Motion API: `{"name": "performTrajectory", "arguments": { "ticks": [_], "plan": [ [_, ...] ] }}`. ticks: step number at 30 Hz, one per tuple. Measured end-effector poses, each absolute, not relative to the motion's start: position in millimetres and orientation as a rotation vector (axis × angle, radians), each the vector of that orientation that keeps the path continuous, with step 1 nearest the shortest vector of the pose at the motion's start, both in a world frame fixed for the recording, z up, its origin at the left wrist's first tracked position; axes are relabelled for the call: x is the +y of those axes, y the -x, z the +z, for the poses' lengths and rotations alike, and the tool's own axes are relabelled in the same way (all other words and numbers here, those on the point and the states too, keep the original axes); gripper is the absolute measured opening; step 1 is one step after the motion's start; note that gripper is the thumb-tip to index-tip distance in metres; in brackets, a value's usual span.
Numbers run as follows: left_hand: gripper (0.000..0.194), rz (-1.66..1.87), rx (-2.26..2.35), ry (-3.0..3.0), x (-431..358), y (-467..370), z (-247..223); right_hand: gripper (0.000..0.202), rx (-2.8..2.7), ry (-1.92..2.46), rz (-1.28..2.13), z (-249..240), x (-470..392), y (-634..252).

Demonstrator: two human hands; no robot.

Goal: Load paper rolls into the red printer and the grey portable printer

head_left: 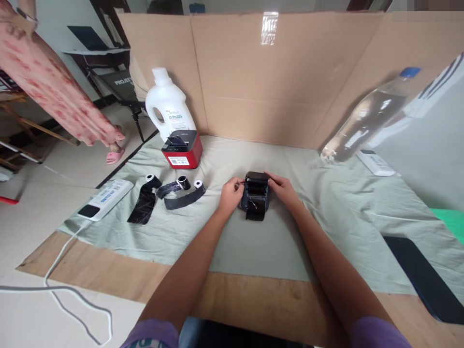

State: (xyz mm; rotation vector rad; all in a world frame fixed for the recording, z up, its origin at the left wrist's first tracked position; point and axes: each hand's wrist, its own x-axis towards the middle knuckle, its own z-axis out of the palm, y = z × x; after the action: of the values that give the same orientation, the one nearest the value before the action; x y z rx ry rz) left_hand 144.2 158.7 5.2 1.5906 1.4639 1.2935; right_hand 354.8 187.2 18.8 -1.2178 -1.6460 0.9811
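Purple sleeves [154,333] nearest, we pinch the black device [244,202] at twelve o'clock between left hand [231,195] and right hand [285,192], its black strip [255,212] out but cover [258,176] seemingly unshut, three rolls [184,182] loose at ten.

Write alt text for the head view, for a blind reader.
Left hand and right hand hold a black device with a black strip hanging out, on a pale green cloth. Three black rolls, a red box and a white jug are at left; a clear bottle leans at right.
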Motion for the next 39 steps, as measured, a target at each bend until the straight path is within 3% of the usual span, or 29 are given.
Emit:
{"name": "performTrajectory", "arguments": {
  "ticks": [5,10,14,18,25,32,36,39],
  "plan": [
    [0.020,1.286,1.443,-1.622,158,-144,6,0.048,-1.614,1.614,0.684,28,201,-345],
    [0.020,1.294,1.442,-1.625,160,-144,3,0.037,-1.839,1.722,0.378,57,199,-346],
    [0.020,1.312,1.424,-1.628,162,-144,1,0.021,-2.339,1.652,0.573,73,201,-339],
    [0.020,1.326,1.426,-1.635,162,-144,2,0.022,-2.552,1.723,0.647,73,210,-325],
    [0.020,1.324,1.432,-1.646,162,-144,2,0.022,-2.269,1.701,0.553,101,206,-329],
    [0.014,1.236,1.539,-1.690,160,-143,6,0.018,-1.850,1.369,1.057,172,179,-280],
    [0.014,1.306,1.510,-1.665,162,-146,4,0.016,-1.871,1.321,1.119,174,179,-224],
    [0.017,1.333,1.484,-1.647,163,-148,3,0.013,-2.039,1.345,0.904,156,196,-189]
  ]
}}
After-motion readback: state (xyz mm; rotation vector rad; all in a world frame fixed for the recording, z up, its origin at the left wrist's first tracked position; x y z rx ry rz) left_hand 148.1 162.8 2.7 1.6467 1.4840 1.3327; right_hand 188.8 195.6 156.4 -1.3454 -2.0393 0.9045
